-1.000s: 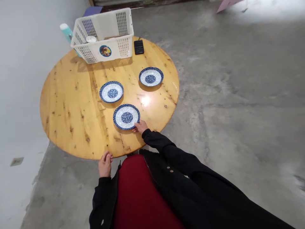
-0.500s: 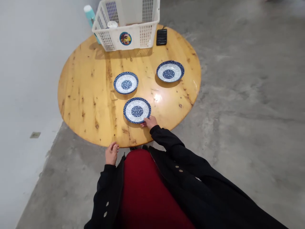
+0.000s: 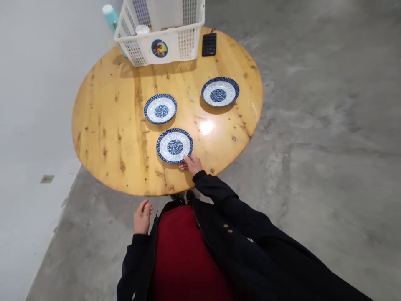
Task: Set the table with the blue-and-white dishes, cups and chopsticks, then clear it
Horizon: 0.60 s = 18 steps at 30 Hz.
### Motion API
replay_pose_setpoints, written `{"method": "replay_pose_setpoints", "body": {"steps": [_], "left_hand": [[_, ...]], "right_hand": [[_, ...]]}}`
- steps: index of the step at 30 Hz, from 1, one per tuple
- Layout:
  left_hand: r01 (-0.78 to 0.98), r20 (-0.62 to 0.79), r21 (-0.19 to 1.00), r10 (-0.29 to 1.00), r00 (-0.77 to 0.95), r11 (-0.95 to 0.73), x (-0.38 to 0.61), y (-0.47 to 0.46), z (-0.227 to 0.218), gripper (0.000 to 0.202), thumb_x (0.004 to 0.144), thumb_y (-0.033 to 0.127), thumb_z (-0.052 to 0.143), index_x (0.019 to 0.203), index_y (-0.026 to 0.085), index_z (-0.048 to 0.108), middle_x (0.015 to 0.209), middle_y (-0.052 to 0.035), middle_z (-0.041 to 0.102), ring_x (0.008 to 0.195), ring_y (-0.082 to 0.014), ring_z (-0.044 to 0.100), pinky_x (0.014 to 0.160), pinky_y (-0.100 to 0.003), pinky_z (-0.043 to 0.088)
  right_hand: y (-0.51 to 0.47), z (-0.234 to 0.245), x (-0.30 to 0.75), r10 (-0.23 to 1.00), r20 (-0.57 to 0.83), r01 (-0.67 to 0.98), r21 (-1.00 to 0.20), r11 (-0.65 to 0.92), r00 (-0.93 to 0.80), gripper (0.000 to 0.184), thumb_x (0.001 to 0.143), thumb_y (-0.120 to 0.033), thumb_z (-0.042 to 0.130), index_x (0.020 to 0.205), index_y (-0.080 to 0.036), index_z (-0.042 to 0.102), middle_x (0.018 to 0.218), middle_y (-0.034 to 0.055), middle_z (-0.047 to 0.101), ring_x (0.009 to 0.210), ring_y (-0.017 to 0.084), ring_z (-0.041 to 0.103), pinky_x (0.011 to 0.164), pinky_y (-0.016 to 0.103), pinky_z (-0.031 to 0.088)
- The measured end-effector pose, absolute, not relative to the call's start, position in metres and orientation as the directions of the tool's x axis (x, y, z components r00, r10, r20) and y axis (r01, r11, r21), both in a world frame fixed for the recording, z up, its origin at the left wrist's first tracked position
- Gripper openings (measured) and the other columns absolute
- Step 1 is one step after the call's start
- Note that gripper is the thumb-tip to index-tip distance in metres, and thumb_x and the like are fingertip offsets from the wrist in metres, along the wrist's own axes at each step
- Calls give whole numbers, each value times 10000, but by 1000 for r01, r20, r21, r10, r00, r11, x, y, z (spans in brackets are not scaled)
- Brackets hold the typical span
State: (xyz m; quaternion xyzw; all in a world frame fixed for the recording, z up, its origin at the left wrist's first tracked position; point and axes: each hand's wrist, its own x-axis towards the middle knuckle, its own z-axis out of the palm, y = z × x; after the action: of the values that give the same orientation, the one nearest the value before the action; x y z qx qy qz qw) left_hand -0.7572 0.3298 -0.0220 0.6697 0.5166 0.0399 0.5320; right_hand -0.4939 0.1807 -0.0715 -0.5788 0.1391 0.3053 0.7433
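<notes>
My right hand point(image 3: 192, 164) grips the near right rim of a blue-and-white plate point(image 3: 174, 146), thumb on top and fingers at the underside. That plate is the closest of three to me. Just behind it, a little to the left, sits a second patterned plate point(image 3: 161, 109). A third, similar plate point(image 3: 218, 92) rests farther back on the right. My left hand point(image 3: 143, 216) hangs in front of the table's near edge, holding nothing, its fingers loosely bent and apart.
All three plates are on an oval-looking wooden table point(image 3: 103, 125). At its back stand a white plastic basket point(image 3: 169, 47) with a white item inside, a turquoise bottle point(image 3: 110, 19) and a black ridged object point(image 3: 209, 44). A pale wall point(image 3: 34, 104) runs along the left.
My left hand has drawn back slightly from the table edge. My right hand stays on the near plate's rim. The whole view has shifted a little.
</notes>
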Motion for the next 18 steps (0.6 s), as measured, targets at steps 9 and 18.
{"method": "replay_pose_setpoints", "body": {"steps": [9,18], "left_hand": [[661,-540,736,715,445,144,-765,326,-30,585,638,579,725,1017,134,700,882,-114,756,779,-211,717,707,-330,585],[628,-522,772,660,541,95,-751,366,-29,599,632,566,705,1035,122,699,901,-113,754,791,-209,711,704,-317,581]], "right_hand": [[179,-79,-513,315,-551,-622,-757,203,773,234,875,-330,676,780,-183,520,608,18,684,456,113,636,442,191,519],[208,-78,-505,221,-562,-604,-751,267,797,269,866,-285,690,749,-210,459,507,-5,622,451,154,656,438,214,542]]}}
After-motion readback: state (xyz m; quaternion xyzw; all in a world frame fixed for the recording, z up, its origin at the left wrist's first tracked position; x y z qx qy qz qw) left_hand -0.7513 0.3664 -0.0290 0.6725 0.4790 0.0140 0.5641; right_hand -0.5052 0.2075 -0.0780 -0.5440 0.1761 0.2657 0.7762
